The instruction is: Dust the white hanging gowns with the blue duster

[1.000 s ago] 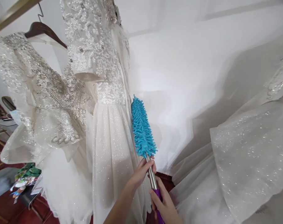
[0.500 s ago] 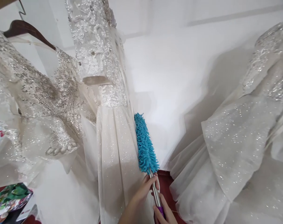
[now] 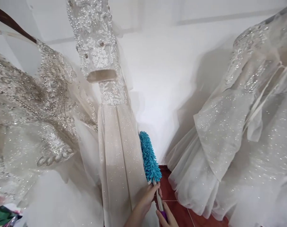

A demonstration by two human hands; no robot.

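A duster with a fluffy blue head [image 3: 149,157] and a metal shaft with a purple grip rests its head against the skirt of the middle white gown [image 3: 117,148]. My left hand [image 3: 149,195] grips the metal shaft just below the blue head. At the bottom edge of the view, my right hand [image 3: 165,219] holds the purple grip; it is partly cut off. The middle gown has a pearl-beaded lace bodice and sleeve [image 3: 96,41] and hangs in front of a white wall.
A sequinned gown [image 3: 34,107] on a dark wooden hanger [image 3: 10,23] hangs at the left. Another glittery gown [image 3: 242,132] fills the right side. Red tiled floor [image 3: 181,211] shows between the skirts. A green printed item [image 3: 1,216] lies at the bottom left.
The duster head has slid down the middle gown's skirt, from waist height toward the lower skirt. Both hands dropped lower in the view, and the view shifted right.
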